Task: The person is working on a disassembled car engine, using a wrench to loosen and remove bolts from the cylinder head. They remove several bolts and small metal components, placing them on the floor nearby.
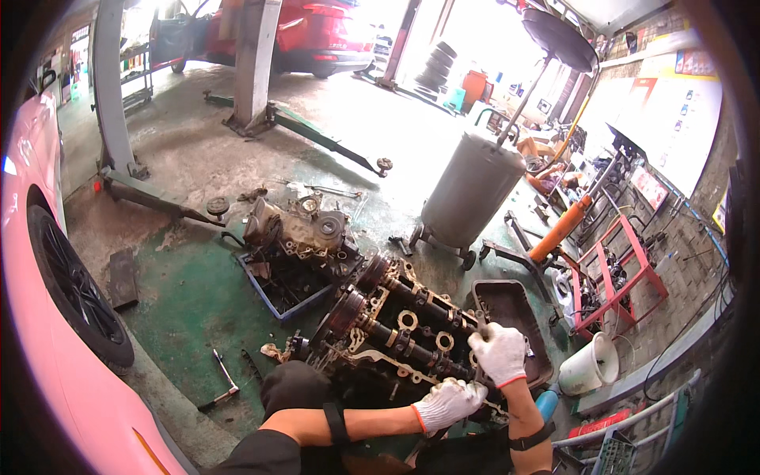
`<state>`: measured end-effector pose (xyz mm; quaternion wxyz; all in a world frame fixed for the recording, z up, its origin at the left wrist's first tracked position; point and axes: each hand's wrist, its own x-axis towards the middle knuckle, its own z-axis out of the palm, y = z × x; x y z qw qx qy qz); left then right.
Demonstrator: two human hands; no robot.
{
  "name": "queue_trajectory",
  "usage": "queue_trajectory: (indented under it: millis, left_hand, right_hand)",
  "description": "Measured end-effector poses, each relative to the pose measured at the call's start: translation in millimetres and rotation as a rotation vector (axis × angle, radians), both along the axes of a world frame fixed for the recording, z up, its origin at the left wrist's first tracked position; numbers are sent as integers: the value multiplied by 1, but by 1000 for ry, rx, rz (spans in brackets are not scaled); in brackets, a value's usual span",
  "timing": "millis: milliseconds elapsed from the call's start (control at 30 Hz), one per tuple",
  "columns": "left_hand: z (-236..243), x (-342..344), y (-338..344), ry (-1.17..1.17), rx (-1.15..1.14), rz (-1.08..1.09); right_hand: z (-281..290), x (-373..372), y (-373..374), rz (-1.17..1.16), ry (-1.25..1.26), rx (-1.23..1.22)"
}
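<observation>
Bracing with the left hand (451, 402), easing with the right hand (499, 352) seems smart on that open engine (401, 343) between blue crate (305, 305) and dark tray (502, 297); can't tell if either grip's closed on anything.

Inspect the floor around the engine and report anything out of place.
An L-shaped metal tool lies loose on the green floor, left of the opened engine, where it might get stepped on. Farther off, a grimy metal housing sits askew, apparently overhanging the blue-rimmed crate.
</observation>
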<state>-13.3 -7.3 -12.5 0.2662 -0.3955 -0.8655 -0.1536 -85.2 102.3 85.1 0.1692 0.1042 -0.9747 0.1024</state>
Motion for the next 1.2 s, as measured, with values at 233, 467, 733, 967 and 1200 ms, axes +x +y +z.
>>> queue_trajectory:
  millis: [233,467,733,967,1200]
  left_hand:
    - [0,6,-17,-874,202,-263]
    - [-3,20,-22,-531,182,-110]
    - [-28,38,-15,-80,-147,-211]
    - [-34,40,-13,-176,-146,-251]
    - [-39,33,-38,-424,-37,-308]
  right_hand:
    - [-5,53,-44,159,212,231]
    - [-6,127,-10,302,214,-14]
    - [-39,171,35,-27,-118,-1020]
    - [-51,148,64,-172,-226,-1635]
    - [-21,90,72,-445,-451,-1754]
